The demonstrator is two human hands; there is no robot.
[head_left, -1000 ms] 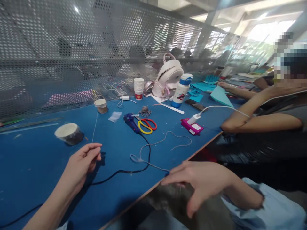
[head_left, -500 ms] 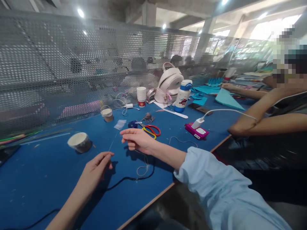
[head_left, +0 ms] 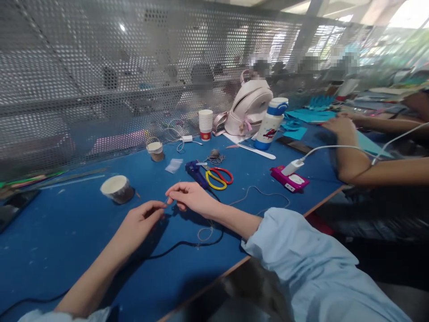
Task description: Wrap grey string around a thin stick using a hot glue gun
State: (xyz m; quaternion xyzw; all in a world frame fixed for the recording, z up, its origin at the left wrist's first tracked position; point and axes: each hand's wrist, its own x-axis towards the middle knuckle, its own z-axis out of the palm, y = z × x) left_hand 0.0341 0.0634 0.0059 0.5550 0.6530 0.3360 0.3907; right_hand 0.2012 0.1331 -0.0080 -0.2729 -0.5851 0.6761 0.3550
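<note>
My left hand (head_left: 142, 221) and my right hand (head_left: 187, 197) meet over the blue table (head_left: 60, 241), fingertips almost touching. Both pinch a thin thread (head_left: 166, 201) that runs between them. A loop of grey string (head_left: 205, 232) lies on the table under my right wrist, beside a black cable (head_left: 181, 245). That cable leads up to a blue tool (head_left: 196, 172). Red and yellow scissors (head_left: 219, 177) lie just past my right hand.
A tape roll (head_left: 116, 188) and a small spool (head_left: 156, 150) stand at the left. Further back are paper cups (head_left: 205, 124), a pink backpack (head_left: 250, 107), a bottle (head_left: 271, 124) and a pink box (head_left: 291, 180). Another person's arms (head_left: 368, 165) rest at the right. A perforated screen (head_left: 100, 80) closes the far side.
My right hand came up from the table's front edge, reached over the table and closed in on my left hand's fingertips. The left hand stayed pinched.
</note>
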